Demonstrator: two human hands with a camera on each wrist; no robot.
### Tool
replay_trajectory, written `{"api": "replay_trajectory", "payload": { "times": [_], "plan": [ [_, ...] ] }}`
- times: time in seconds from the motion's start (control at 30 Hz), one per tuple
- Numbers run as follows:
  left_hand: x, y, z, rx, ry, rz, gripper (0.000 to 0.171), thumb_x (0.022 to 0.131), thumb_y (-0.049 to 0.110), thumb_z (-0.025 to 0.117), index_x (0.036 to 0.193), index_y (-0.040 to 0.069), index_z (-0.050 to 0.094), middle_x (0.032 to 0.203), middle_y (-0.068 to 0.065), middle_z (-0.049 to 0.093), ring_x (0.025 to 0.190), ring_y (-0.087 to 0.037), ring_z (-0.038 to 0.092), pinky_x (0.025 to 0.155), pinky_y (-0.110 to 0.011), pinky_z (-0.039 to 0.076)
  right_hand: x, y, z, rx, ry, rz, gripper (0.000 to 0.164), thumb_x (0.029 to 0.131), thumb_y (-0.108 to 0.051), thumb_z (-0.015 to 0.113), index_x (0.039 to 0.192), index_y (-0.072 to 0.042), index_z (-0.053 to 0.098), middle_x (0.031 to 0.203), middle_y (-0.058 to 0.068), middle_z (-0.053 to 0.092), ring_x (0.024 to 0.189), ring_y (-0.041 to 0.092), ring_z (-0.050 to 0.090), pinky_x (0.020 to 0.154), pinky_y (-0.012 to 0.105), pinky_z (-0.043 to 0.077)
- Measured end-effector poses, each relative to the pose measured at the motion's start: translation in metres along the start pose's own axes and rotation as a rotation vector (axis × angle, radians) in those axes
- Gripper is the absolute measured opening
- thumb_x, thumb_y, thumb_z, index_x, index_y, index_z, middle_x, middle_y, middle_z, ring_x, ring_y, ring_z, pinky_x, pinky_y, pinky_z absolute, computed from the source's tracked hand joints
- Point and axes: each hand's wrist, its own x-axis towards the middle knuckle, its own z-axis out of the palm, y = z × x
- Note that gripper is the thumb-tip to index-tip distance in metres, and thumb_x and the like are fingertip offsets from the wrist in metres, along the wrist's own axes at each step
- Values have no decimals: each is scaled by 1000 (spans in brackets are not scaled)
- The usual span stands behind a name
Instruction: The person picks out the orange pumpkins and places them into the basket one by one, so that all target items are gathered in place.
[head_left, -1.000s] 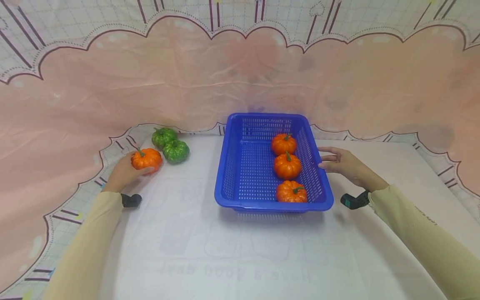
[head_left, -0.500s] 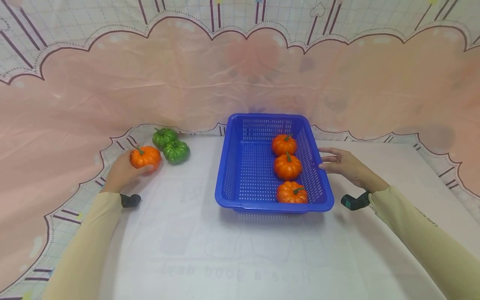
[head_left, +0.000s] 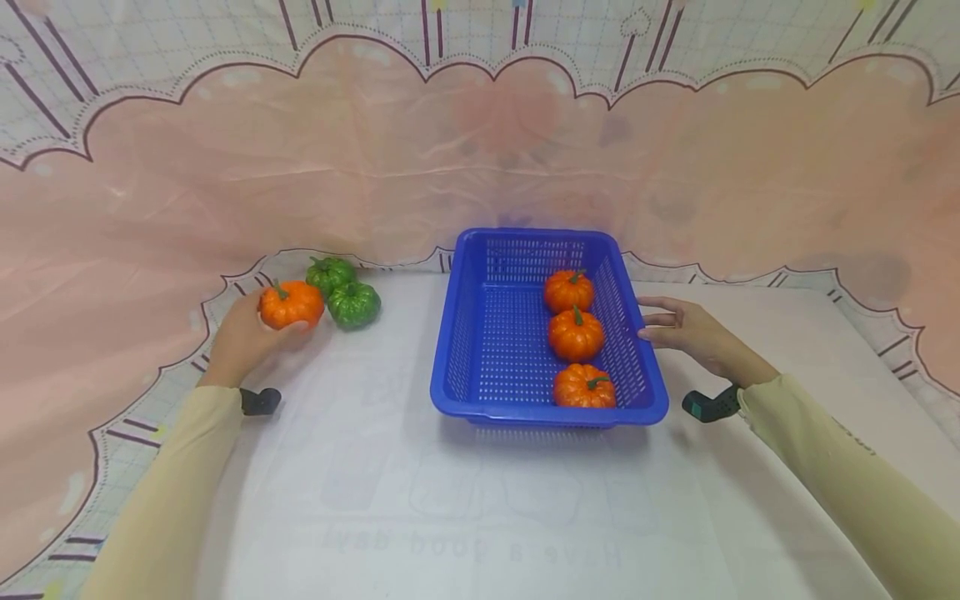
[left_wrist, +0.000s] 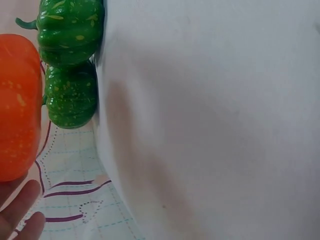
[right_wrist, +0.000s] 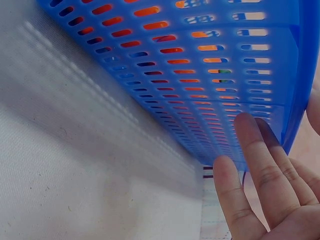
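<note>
In the head view my left hand (head_left: 243, 342) grips an orange mini pumpkin (head_left: 291, 306) by its left side, thumb along the front. Right behind it are two green mini pumpkins, one (head_left: 354, 305) nearer and one (head_left: 330, 275) farther back. The left wrist view has the orange pumpkin (left_wrist: 17, 107) at its left edge, with fingertips (left_wrist: 27, 200) below it. My right hand (head_left: 690, 333) is at the right side of a blue plastic basket (head_left: 450, 333). Its fairly straight fingers (right_wrist: 265, 175) touch the outer wall beneath the rim.
Three orange pumpkins stand in a row along the basket's right side: back (head_left: 567, 292), middle (head_left: 575, 335) and front (head_left: 584, 387). A white cloth (head_left: 360, 467) covers the table. Behind it hangs a pink patterned curtain (head_left: 420, 167).
My left hand has raised the orange pumpkin slightly, so it now sits higher in the head view. The right hand, the basket and the green pumpkins have stayed in place.
</note>
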Motion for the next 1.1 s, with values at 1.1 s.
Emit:
{"api": "replay_trajectory", "payload": {
  "times": [1.1],
  "plan": [
    [-6, 69, -1, 153, 162, 292, 87, 77, 45, 73, 142, 1, 34, 137, -25, 46, 122, -43, 43, 97, -63, 40, -1, -1, 0, 9, -3, -9, 72, 92, -24, 60, 148, -2, 21, 140, 31, 42, 114, 29, 60, 103, 53, 40]
  ]
}}
